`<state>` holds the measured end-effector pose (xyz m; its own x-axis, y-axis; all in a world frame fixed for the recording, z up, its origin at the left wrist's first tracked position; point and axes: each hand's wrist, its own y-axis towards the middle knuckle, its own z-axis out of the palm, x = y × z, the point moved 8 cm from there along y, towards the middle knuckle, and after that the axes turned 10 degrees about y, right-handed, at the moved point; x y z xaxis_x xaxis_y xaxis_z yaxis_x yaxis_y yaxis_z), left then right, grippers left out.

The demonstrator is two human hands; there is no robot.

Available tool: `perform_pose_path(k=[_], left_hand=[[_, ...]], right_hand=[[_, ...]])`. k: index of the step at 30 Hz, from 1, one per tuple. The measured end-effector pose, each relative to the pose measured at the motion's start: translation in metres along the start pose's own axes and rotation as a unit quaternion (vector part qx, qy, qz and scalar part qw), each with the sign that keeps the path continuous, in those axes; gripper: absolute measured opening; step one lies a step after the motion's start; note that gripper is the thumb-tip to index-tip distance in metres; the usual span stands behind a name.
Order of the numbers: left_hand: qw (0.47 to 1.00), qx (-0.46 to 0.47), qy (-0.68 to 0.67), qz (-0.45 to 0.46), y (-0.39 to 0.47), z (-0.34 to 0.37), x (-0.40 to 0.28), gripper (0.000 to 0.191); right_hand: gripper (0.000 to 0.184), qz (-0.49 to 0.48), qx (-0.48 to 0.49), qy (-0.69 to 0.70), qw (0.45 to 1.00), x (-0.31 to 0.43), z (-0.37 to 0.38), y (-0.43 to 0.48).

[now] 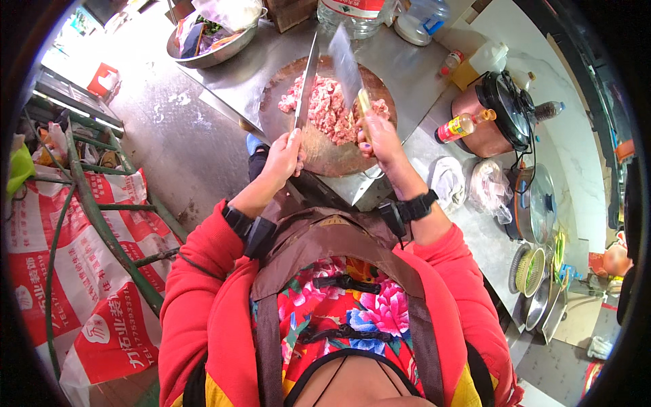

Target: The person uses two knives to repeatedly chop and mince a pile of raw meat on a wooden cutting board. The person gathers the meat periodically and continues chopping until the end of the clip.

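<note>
Before me a heap of minced raw meat [328, 109] lies on a round wooden chopping board [300, 152]. My left hand [285, 156] grips the handle of a knife [307, 84], its blade pointing away from me over the left part of the meat. In my right hand [379, 137] is the pale handle of a cleaver [346, 63]. The cleaver's blade is blurred and tilts over the right part of the meat; whether it touches cannot be told. Some meat lies to the right of the cleaver's handle.
Behind the board stand a metal basin [218, 51] with bagged goods and a large water bottle [351, 18]. To the right are a sauce bottle [460, 127], an electric cooker [483, 114], a folded white cloth [447, 180] and a lidded pan [534, 203]. A green metal ladder [94, 203] leans at left.
</note>
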<state>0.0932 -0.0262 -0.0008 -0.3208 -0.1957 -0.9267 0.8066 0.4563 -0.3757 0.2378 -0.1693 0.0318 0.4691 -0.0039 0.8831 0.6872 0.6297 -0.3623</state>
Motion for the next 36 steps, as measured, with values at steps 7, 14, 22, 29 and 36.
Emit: perform_pose_path(k=[7,14,22,29,36], left_hand=[[0.997,-0.006,0.061,-0.049,-0.002,0.022,0.025,0.032],[0.999,0.014,-0.021,0.036,-0.011,0.015,0.001,0.030],[0.989,-0.001,0.109,-0.098,-0.012,0.032,0.032,0.033],[0.993,0.018,-0.019,0.116,-0.021,0.027,-0.012,0.030],[0.994,0.048,0.062,-0.080,-0.013,0.047,0.028,0.034]], right_hand=[[0.038,-0.014,-0.077,-0.141,0.987,-0.027,-0.007,-0.006],[0.038,-0.040,-0.001,0.033,0.999,0.004,-0.017,-0.024],[0.036,0.167,-0.107,-0.107,0.974,-0.040,-0.020,-0.032],[0.029,-0.248,0.006,-0.009,0.969,0.047,-0.035,-0.053],[0.037,0.115,-0.074,-0.047,0.989,-0.039,-0.041,-0.046]])
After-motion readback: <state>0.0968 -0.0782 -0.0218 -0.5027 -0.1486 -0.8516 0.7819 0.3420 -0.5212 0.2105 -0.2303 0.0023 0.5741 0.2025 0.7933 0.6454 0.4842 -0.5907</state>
